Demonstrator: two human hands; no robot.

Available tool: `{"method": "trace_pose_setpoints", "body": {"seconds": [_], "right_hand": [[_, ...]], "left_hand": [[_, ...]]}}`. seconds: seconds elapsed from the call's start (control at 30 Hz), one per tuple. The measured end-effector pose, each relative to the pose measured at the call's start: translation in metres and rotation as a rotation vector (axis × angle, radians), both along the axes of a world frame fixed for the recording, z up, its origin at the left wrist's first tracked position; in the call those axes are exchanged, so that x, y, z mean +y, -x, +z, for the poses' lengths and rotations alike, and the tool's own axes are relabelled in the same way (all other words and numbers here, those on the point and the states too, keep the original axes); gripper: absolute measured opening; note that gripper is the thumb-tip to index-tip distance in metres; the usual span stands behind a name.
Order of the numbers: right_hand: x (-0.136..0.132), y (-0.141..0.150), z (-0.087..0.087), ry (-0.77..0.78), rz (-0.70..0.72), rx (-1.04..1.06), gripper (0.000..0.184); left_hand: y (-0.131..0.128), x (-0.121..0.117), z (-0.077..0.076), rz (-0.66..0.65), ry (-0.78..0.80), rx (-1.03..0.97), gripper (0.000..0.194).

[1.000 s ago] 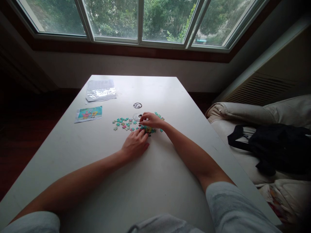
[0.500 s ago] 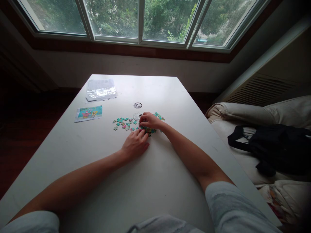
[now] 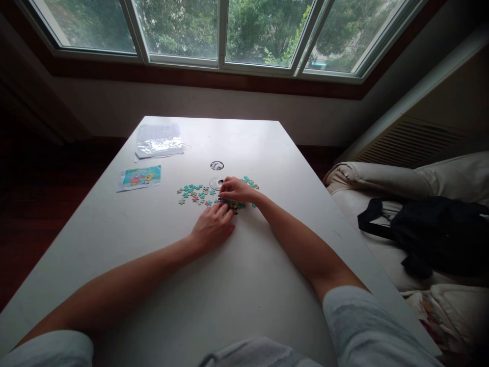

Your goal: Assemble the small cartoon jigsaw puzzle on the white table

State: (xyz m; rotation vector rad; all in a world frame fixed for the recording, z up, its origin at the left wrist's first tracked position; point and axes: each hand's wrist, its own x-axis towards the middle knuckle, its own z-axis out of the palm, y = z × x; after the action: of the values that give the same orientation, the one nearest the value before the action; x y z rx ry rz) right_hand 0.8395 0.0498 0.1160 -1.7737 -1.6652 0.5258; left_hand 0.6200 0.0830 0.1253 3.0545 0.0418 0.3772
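Teal, yellow and pink interlocking jigsaw pieces [image 3: 235, 204] are forming a compact cluster directly beyond the fingertips of the left hand [image 3: 213, 227]. The left hand is lying palm down, its fingers extended and slightly apart, with the tips touching the near left edge of the cluster. The right hand [image 3: 237, 189] is arching over the far side of the cluster, and its thumb and forefinger are sitting close together at the tips. It is not possible to tell whether a piece is being gripped between them.

Loose teal, pale green and pink pieces [image 3: 196, 199] are lying scattered to the left of the right fingertips. Another group of small teal and green pieces [image 3: 250, 182] is lying just beyond the right wrist. Immediately beyond the right fingertips, a flat pale disc with a dark centre [image 3: 214, 183] is showing, partly covered by the hand. Farther out, a smaller round black-and-white disc [image 3: 217, 165] is lying flat.

Well to the left of both hands, a rectangular teal picture sheet [image 3: 142, 176] is showing a pink and a yellow figure. Beyond it, white papers with shiny clear plastic [image 3: 159, 141] are resting. A smooth white tabletop [image 3: 260, 300] is supporting everything listed.
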Motion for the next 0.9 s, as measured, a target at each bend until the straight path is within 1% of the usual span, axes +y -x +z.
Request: {"method": "trace_pose_setpoints", "body": {"seconds": [0.2, 0.4, 0.57, 0.77, 0.9], "right_hand": [[0.001, 0.003, -0.006, -0.027, -0.05, -0.12, 0.006], [-0.001, 0.006, -0.012, -0.06, -0.082, -0.179, 0.007], [-0.003, 0.008, -0.011, -0.072, -0.046, -0.226, 0.019], [-0.003, 0.009, -0.01, -0.07, -0.017, -0.239, 0.012], [-0.003, 0.011, -0.012, -0.076, -0.05, -0.258, 0.014]], "left_hand": [[0.0, 0.001, -0.002, 0.004, 0.005, -0.004, 0.03], [0.001, 0.001, -0.003, -0.001, -0.005, -0.003, 0.03], [0.002, 0.001, -0.002, -0.002, 0.003, -0.001, 0.031], [0.001, 0.001, -0.001, 0.0, 0.014, -0.002, 0.029], [0.0, 0.001, -0.001, -0.005, 0.019, 0.001, 0.03]]}}
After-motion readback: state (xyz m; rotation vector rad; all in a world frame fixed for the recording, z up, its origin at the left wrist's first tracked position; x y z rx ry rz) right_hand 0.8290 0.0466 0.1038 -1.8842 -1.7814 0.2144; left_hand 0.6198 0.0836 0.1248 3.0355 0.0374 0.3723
